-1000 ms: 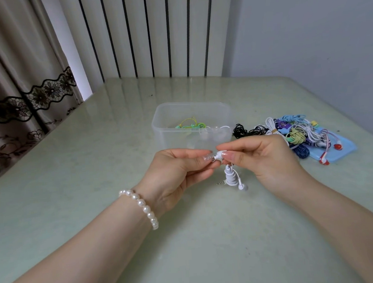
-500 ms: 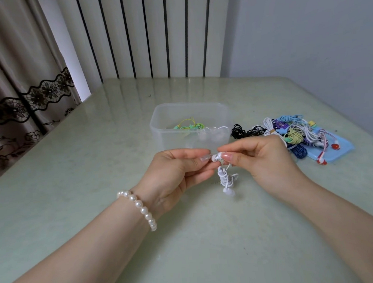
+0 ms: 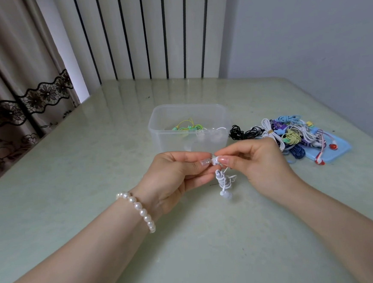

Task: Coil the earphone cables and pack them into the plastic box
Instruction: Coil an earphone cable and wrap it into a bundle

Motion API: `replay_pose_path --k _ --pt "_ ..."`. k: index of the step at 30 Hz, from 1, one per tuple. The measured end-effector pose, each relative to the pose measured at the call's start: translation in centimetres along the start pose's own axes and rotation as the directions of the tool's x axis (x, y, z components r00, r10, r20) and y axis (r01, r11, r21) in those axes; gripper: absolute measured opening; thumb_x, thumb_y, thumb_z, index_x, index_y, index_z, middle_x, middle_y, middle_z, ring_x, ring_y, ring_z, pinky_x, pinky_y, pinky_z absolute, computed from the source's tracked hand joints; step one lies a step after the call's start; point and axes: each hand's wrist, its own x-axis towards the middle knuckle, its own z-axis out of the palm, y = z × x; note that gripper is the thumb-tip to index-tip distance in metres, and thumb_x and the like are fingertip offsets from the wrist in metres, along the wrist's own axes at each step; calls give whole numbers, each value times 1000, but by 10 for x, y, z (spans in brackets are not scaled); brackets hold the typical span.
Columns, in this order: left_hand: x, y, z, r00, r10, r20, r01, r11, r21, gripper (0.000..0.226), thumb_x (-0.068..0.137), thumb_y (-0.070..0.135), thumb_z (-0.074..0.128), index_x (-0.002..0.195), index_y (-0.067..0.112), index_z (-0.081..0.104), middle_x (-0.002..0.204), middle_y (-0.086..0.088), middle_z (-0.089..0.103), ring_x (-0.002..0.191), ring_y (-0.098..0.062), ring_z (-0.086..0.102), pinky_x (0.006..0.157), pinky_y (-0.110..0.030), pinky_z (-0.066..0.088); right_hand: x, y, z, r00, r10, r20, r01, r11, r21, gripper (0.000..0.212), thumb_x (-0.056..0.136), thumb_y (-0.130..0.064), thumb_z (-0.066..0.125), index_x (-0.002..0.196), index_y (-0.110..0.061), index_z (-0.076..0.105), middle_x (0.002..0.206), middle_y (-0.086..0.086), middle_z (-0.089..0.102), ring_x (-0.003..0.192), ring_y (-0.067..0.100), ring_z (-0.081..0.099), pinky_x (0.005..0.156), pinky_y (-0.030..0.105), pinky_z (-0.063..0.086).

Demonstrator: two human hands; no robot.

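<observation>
In the head view, the left hand and the right hand met above the table, each pinching the top of the white earphone between thumb and forefinger. A second before, the cable hung as a tight little bundle with the plug sticking out to the left; now the bundle looked looser, loops straying to the right and one earbud dangling lowest (the plug was no longer clear to see). That suggested the wrap was being finished or redone, not yet ready to pack. The plastic box stood just behind the hands, open, already holding a green coil and something white. To its right, the pile of earphones waited, partly on a blue lid, so much coiling remained.
</observation>
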Motion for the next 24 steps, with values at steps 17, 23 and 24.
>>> replay_pose_path --k 17,23,24 --pt "-1 -2 1 999 44 2 -44 998 -37 20 82 -7 56 99 -4 65 87 -16 72 75 -20 71 70 -25 58 -3 5 8 934 -331 -132 282 913 -293 9 79 -8 64 79 -9 73 68 4 65 65 11 56 62 19 44" --pt "-1 0 0 994 110 24 -110 994 28 14 66 2 64 79 1 70 75 -12 73 66 -16 70 62 -22 57 0 -1 -2 994 105 9 -103 949 297 12 77 1 62 83 -6 69 62 -5 70 59 4 62 59 11 46" --pt "-1 0 0 994 108 33 -109 994 29 17 62 4 65 78 1 70 75 -11 73 65 -15 70 61 -21 57 -1 -2 -2 992 121 23 -122 945 305 10 75 -4 64 82 -8 70 64 -3 71 60 6 62 60 13 45"
